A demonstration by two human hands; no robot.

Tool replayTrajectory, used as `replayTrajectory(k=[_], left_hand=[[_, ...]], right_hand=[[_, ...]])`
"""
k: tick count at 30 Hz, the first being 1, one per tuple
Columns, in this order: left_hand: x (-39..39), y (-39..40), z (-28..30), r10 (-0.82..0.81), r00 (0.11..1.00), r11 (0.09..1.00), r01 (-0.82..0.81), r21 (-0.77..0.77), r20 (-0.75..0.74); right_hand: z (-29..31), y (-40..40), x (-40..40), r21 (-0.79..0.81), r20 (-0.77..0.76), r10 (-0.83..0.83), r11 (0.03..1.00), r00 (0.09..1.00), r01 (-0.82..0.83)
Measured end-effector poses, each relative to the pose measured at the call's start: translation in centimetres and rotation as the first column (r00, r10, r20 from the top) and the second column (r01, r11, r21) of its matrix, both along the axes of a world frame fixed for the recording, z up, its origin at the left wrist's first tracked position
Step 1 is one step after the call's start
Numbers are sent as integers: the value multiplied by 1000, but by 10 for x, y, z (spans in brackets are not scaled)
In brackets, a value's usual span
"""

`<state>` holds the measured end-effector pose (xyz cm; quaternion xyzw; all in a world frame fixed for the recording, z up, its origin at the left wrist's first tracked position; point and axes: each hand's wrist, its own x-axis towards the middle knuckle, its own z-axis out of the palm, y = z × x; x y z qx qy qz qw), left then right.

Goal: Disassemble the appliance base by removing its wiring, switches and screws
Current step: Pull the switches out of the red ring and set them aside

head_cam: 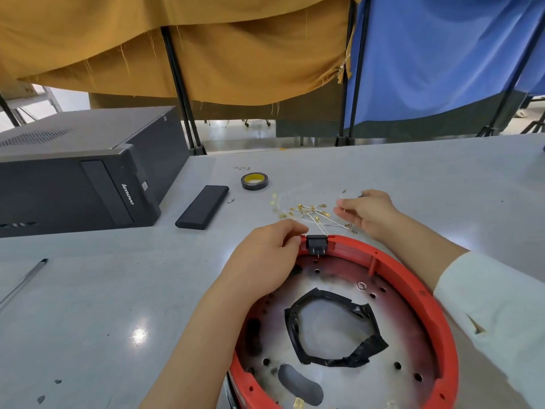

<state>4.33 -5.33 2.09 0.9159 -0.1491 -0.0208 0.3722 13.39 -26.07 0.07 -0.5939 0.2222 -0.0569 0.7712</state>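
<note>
Head view, appliance base: the red-rimmed appliance base [348,326] lies on the grey desk [118,290] at 5 o'clock, its metal plate showing a ring of black tape [333,329] around the centre hole.
Head view, rocker switch: a black rocker switch [317,244] sits in the rim at the base's 12 o'clock, terminals bare and pointing inward.
Head view, left hand: the left hand [265,255] grips the rim just beside the switch at its 9 o'clock, fingers curled over the edge.
Head view, right hand: the right hand [368,211], well beyond the rim at 1 o'clock, pinches a pale wire end between loosely bent fingers.
Head view, wires: loose white wires with brass terminals [309,214] lie heaped on the desk between the hands.
Head view, surroundings: tape roll [254,181], black case [202,206] and a Lenovo computer tower [73,172] toward 10 o'clock; a pen [25,280] at 9 o'clock.
Risk: the switch looks clipped in; forcing it could likely crack the plastic rim or bend the terminals.
Risk: a small bit [231,201] beside the case could probably roll away if knocked.
Risk: the piled wires may tangle or snag the sleeve [486,296].
</note>
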Motion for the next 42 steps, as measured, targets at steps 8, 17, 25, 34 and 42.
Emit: replayTrajectory(k=[8,17,25,34,42], left_hand=[[0,1,1,-6,1000,1000,6,-2,15],[0,0,0,-18,1000,1000,18,-10,14],[1,0,1,-8,1000,1000,9,-3,23],[-1,1,2,-16,999,1000,16,-8,30],[-1,0,1,-18,999,1000,18,1,44]], right_hand=[[-4,0,-2,-44,14,-33,998,999,34],[17,-32,-17,-911,1,156,407,988,-63],[15,-78,-42,-978,-148,419,73,896,-196],[3,-70,-62,-922,-209,414,-386,886,-37],[-23,-73,-76,-861,-306,281,-489,910,-138]])
